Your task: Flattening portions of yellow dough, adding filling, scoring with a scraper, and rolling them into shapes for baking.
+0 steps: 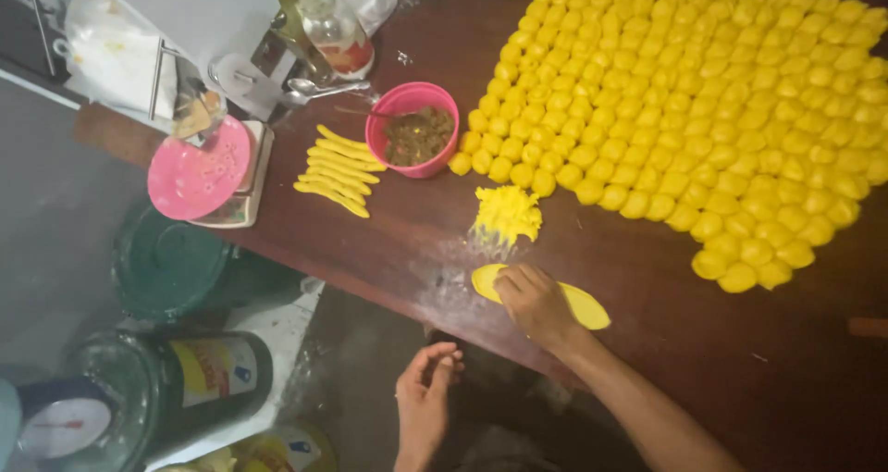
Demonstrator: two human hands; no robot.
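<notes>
Hands: right hand (532, 298) presses flat one yellow dough oval (585, 305); left hand (425, 393) hangs loosely spread, holding nothing.

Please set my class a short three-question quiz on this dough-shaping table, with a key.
1. True or false: the right hand presses on the flat oval yellow dough sheet.
2. What is inside the round pink plastic bowl? A) dark filling B) water C) flour
3. Where is the left hand: on the dark brown wooden table, or off its edge?

Key: 1 true. 2 A. 3 Off the edge, open and holding nothing.
</notes>
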